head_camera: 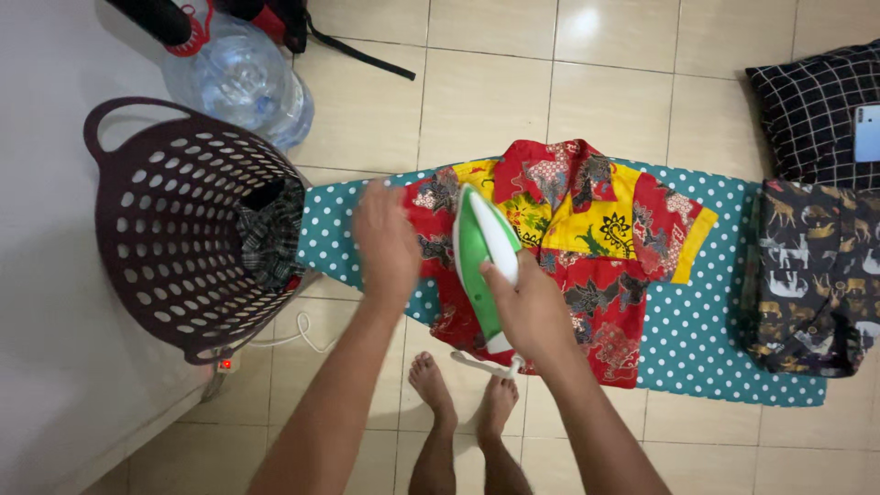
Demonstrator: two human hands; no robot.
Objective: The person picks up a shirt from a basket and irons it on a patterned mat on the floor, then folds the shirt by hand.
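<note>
Gripping iron (pixel 483 261) mid-frame with right hand (pixel 524 307) fingers curled, left hand (pixel 385 240) spread flat on shirt (pixel 587 238); lingering risks scorching, straying risks burning fingers.

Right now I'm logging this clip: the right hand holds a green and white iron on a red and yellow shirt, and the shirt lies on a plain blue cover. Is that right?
Not quite. The cover is teal with white dots, not plain blue, as the head view shows. The rest stands: the right hand holds the green and white iron on the red and yellow shirt.
</note>
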